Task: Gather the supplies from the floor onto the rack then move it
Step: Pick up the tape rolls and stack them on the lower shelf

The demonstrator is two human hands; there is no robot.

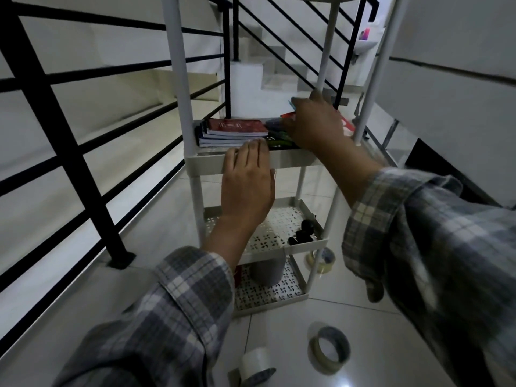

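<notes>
The left hand (pixel 247 188) lies open on the rack (pixel 290 160) rim; the right hand (pixel 314 122) presses packets (pixel 275 128) just beyond it, grip hidden. Tape rolls (pixel 329 349) sit below the wrists; moving the rack now could strand them.

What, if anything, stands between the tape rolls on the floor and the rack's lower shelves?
Nothing visible. The grey tape roll and the white tape roll lie on bare tile in front of the rack. A clear tape roll sits by its right leg. Both hands, left hand and right hand, are at the upper shelf.
</notes>
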